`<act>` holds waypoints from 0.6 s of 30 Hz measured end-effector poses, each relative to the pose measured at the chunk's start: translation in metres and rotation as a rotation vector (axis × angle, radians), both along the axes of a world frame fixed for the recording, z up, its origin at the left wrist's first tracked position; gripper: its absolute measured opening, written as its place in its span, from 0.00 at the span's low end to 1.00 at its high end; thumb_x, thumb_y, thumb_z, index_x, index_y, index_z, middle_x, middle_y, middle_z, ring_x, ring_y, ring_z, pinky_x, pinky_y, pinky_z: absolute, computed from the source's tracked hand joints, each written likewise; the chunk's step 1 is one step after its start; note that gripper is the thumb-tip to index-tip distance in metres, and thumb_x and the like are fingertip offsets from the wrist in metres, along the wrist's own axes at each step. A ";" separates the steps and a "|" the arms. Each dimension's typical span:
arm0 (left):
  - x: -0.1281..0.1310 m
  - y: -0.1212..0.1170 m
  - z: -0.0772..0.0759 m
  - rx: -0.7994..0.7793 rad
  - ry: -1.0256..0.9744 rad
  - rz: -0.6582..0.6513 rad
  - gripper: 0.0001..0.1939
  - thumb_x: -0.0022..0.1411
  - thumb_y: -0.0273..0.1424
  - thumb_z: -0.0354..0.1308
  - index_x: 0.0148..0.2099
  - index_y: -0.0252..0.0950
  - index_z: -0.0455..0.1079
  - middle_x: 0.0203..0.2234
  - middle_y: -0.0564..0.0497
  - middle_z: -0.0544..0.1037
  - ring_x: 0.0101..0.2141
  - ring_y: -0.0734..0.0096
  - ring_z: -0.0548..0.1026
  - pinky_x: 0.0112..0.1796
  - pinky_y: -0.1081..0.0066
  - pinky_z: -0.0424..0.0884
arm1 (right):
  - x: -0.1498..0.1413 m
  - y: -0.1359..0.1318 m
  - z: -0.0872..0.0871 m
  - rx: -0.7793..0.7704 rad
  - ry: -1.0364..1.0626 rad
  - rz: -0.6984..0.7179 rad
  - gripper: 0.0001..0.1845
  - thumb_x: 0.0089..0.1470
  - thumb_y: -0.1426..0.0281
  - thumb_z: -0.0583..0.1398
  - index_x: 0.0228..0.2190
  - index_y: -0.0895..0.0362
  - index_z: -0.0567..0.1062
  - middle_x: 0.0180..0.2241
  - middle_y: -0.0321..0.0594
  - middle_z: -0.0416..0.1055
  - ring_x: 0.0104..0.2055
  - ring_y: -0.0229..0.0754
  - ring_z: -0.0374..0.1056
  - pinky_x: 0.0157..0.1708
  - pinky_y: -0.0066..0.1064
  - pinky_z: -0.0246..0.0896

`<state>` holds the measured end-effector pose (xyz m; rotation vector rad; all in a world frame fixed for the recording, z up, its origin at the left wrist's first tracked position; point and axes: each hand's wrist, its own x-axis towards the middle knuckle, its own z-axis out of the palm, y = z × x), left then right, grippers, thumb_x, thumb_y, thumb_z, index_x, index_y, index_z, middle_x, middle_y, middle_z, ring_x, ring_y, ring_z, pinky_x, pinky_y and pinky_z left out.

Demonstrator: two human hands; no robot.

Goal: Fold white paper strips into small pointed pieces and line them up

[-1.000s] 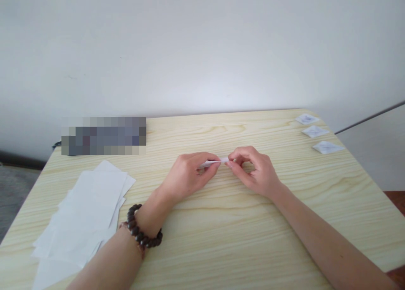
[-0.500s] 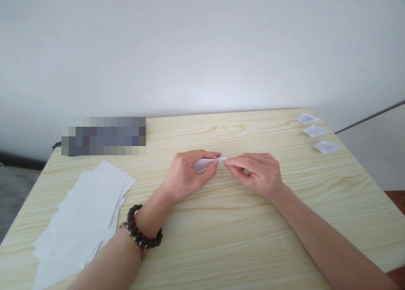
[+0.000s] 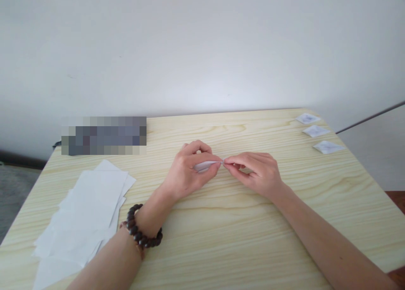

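Papers (image 3: 90, 201) L on tbl (image 3: 240, 239)

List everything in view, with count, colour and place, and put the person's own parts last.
Table: one, pale wood, beneath the hands
Held paper: one, white, pinched between both hands
Sheets: several overlapping, white, table's left
Folded papers: three, white, table's far right
Pixelated area: contents uncountable, mostly grey, table's far left
Wall: one, whitish, behind table
Beads: one bracelet, dark brown, left wrist
Left hand: one, bare, centre
Right hand: one, bare, right of centre
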<state>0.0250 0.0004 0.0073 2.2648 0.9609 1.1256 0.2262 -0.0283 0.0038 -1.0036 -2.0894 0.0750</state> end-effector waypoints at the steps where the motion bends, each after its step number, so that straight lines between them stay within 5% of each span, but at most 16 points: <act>1: 0.000 0.000 -0.001 0.031 0.014 0.008 0.05 0.57 0.28 0.61 0.35 0.39 0.79 0.30 0.51 0.74 0.30 0.73 0.73 0.34 0.70 0.68 | -0.001 0.000 0.000 -0.017 0.004 -0.004 0.03 0.55 0.73 0.61 0.32 0.53 0.75 0.26 0.32 0.79 0.23 0.32 0.72 0.27 0.24 0.66; 9: 0.001 0.000 -0.002 0.196 0.078 -0.027 0.04 0.60 0.27 0.59 0.36 0.36 0.76 0.29 0.51 0.73 0.31 0.72 0.71 0.34 0.69 0.66 | 0.000 -0.002 -0.007 -0.211 -0.015 -0.019 0.03 0.58 0.70 0.58 0.32 0.55 0.71 0.17 0.27 0.65 0.17 0.29 0.60 0.22 0.21 0.55; 18: 0.001 0.001 -0.002 0.210 0.035 -0.019 0.04 0.60 0.27 0.59 0.36 0.36 0.76 0.29 0.50 0.73 0.31 0.73 0.71 0.34 0.70 0.66 | 0.002 -0.001 -0.008 -0.245 0.052 -0.046 0.03 0.59 0.67 0.58 0.36 0.54 0.70 0.18 0.27 0.65 0.18 0.30 0.60 0.23 0.21 0.56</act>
